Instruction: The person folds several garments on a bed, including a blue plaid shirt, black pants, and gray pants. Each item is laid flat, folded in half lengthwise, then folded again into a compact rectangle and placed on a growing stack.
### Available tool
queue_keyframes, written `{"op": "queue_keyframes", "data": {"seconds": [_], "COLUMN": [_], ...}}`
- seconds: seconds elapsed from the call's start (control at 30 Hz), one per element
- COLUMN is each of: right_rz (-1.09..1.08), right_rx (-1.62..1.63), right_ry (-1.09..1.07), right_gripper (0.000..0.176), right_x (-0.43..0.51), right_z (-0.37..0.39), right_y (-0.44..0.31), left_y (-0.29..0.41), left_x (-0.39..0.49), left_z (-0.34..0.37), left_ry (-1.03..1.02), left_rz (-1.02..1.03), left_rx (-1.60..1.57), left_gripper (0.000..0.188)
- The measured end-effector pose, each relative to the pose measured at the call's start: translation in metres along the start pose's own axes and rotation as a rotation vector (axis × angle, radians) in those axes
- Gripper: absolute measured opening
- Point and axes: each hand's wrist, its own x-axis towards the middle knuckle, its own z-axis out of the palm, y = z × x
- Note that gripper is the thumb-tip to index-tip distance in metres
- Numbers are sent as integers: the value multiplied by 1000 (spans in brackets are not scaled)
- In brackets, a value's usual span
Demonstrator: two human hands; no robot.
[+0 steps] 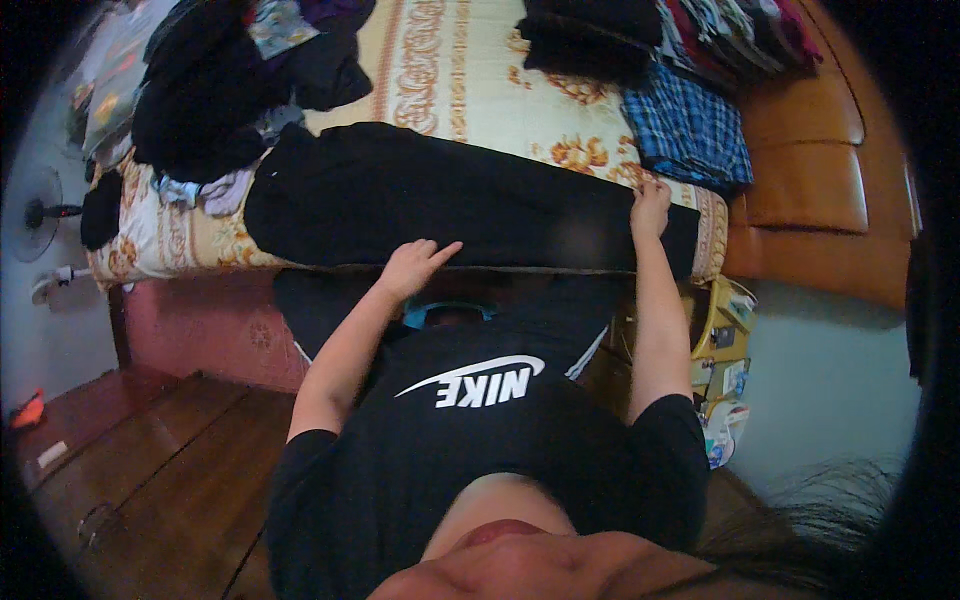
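Observation:
A long black garment (465,199), which looks like a pair of trousers folded lengthwise, lies flat across the near edge of the bed. Its wide end is on the left and its narrow end on the right. My left hand (411,268) rests on the garment's near edge, holding nothing, with thumb and fingers apart. At the far edge, close to the narrow end, my right hand (651,210) has its fingers curled onto the cloth and appears to pinch it.
A cream patterned bedspread (499,112) covers the bed. Dark clothes (202,97) are heaped at the left. Folded black clothes (589,37) and a blue plaid garment (686,131) lie at the right, beside a brown headboard (806,180). A fan (37,214) stands far left.

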Motion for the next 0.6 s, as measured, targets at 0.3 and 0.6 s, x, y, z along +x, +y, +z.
{"op": "queue_keyframes", "data": {"seconds": [0.3, 0.6], "right_rz": [-384, -590], "right_rx": [647, 372], "right_ry": [-310, -526], "right_gripper": [20, 44], "right_x": [-118, -182], "right_z": [25, 33], "right_y": [-178, -352], "left_y": [-152, -253], "left_x": [-41, 22], "left_z": [-103, -151], "left_ry": [849, -283], "left_rz": [-529, -258], "left_rx": [221, 522], "left_gripper": [38, 42]}}
